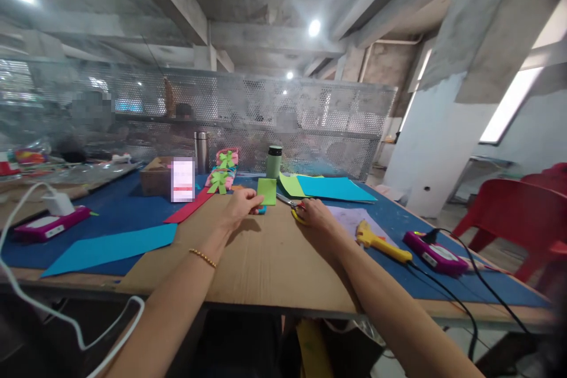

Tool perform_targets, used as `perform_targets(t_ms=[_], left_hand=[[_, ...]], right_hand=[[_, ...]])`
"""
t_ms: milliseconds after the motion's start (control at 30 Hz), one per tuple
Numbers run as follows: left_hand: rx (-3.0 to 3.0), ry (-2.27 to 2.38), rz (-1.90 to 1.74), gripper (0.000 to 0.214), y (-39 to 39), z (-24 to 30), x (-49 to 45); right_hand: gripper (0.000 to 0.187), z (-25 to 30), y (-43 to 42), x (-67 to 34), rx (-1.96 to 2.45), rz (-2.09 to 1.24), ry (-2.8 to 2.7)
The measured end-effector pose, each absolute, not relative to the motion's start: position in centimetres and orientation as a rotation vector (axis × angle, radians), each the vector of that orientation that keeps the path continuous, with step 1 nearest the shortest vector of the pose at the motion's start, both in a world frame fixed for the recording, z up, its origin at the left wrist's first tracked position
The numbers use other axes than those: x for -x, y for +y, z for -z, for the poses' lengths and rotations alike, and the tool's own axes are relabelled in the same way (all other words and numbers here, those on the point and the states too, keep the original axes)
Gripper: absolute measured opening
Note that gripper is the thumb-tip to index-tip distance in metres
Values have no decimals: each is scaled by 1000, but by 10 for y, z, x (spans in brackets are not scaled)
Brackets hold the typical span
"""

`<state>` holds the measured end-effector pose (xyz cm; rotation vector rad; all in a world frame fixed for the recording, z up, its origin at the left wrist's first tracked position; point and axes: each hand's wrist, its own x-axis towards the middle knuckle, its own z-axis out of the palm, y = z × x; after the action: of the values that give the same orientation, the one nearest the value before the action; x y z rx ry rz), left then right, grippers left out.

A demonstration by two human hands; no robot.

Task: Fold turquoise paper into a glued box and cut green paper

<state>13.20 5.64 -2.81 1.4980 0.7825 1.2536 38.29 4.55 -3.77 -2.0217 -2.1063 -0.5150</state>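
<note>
My left hand [243, 205] pinches a small light-green piece of paper [267, 191], held upright above the cardboard sheet [252, 266]. A small blue item [262, 210] shows just below those fingers; its kind I cannot make out. My right hand [316, 212] is closed on the scissors [299, 215], which have red and yellow handles. Their blades point left toward the green paper, and whether they touch it is not plain. Behind lie a larger light-green sheet [290, 185] and blue sheets [334, 188].
A yellow glue gun [381, 243] with a black cord lies right, beside a purple power strip [436, 253]. Left are a blue paper strip [115, 245], red paper [188, 207] and a cardboard box [155, 177]. Behind stand a green bottle [274, 163], a steel flask [202, 152] and paper bows [220, 180].
</note>
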Motion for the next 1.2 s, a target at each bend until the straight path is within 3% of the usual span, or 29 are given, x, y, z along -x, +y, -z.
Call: perform_targets(t_ms=[400, 800, 933, 1200], left_hand=[[-1453, 750, -1242, 37, 59, 31, -130], [-1365, 847, -1344, 35, 65, 26, -127], [-1120, 712, -1294, 30, 65, 23, -126], [-914, 625, -1167, 20, 60, 23, -129]], right_hand=[[29, 39, 32, -380, 1992, 465, -2079], [50, 14, 23, -375, 1326, -856, -1243], [46, 13, 13, -366, 1092, -1217, -1177], [42, 15, 4, -353, 848, -1320, -1328]])
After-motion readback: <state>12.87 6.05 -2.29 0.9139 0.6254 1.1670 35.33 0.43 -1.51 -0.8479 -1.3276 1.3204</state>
